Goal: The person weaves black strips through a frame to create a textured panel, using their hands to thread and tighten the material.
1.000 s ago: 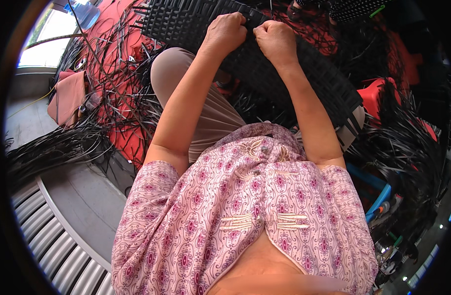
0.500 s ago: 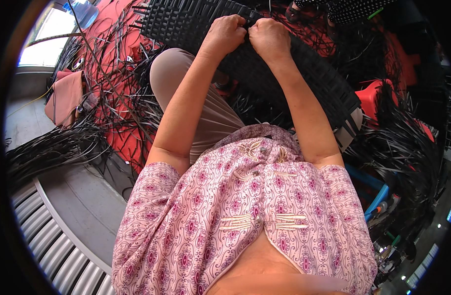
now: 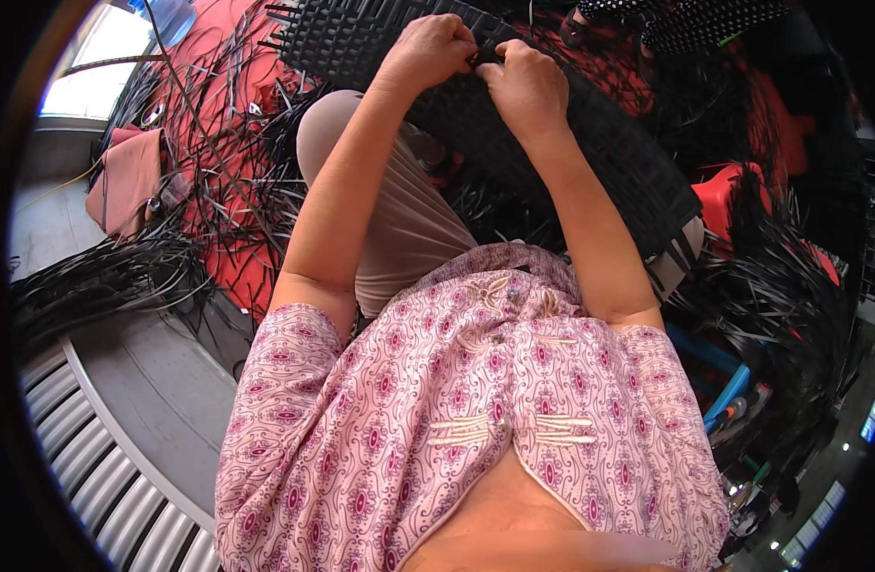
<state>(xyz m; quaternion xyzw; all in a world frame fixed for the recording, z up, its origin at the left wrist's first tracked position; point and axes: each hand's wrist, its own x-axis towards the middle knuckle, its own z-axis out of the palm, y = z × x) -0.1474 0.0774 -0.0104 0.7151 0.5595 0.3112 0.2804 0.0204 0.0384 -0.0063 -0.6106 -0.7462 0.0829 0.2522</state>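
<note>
A black woven panel (image 3: 590,143) of flat plastic strips lies slantwise across my knees, loose strip ends sticking out at its far left and near right. Over its upper middle, my left hand (image 3: 428,55) is closed, thumb and fingertips pinched at the weave. What they pinch is dark against dark and cannot be made out. Just to the right, my right hand (image 3: 530,91) is curled, its thumb and forefinger pointing toward the left hand with a small gap between them. Whether a strip lies in those fingers is hidden. The two hands are close together but apart.
Black strips (image 3: 103,276) lie in heaps at left and right, scattered over a red floor covering (image 3: 242,272). A grey slatted metal rack (image 3: 123,477) stands near left. A red plastic stool (image 3: 719,200) and a blue-edged box (image 3: 728,396) are at right. A person in dotted trousers (image 3: 714,24) is beyond.
My hands have drawn slightly apart; the left has moved up and left. The right has turned a little, its forefinger and thumb separating. The panel stays nearly in place.
</note>
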